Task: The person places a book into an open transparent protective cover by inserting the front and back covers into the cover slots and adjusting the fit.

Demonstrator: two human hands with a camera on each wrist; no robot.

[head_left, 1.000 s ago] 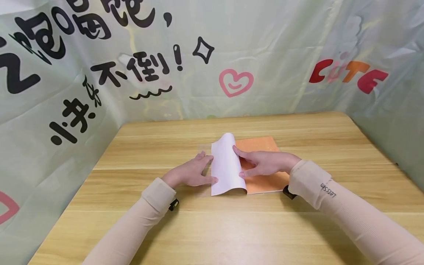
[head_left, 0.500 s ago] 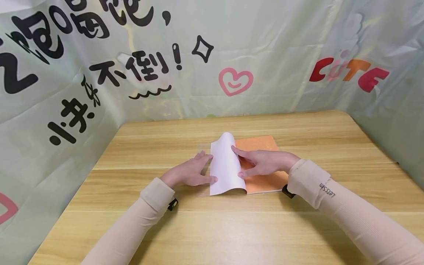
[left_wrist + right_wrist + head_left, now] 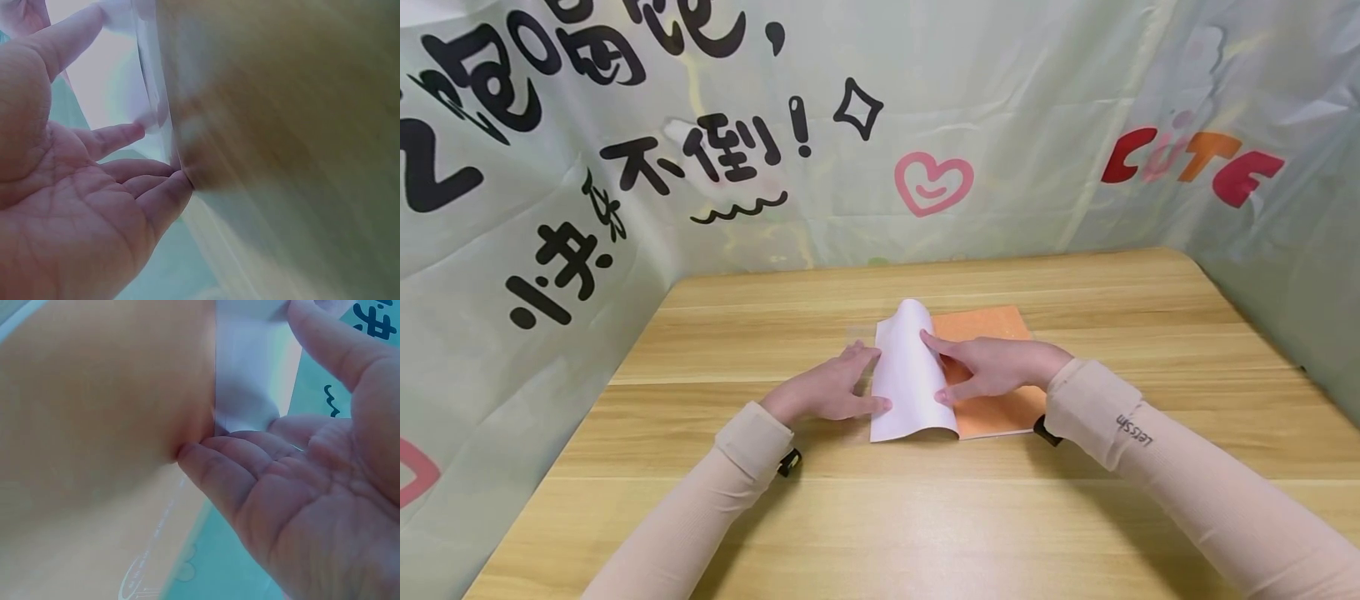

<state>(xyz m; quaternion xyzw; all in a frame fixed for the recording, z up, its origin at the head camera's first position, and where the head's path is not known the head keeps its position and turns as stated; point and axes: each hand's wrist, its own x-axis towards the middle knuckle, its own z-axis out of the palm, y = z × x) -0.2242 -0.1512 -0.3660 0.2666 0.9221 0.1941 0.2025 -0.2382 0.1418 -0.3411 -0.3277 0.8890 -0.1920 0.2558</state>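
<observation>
1. Location: the pale lilac, smooth, curved paper sheet [image 3: 906, 375] lies near the centre of the wood-grain tabletop [image 3: 880, 517]. The flat orange rectangular sheet [image 3: 1000, 412] is at its three o'clock, partly beneath my right hand [image 3: 1000, 365].
2. Left hand [image 3: 829, 390], at nine o'clock: fingers spread, thumb and index tips touching the lilac sheet's edge; no pinch seen.
3. Right hand: thumb and index set wide, tips against the curve; remaining fingertips touch the orange sheet.
4. Finding: the lilac sheet bows upward between my hands. A clear, film-like strip [image 3: 860, 332] shows at its ten o'clock.
5. Judgement: light, even pressure, both hands square, should avoid creasing. Check the nine o'clock edge for alignment before flattening the bow.
</observation>
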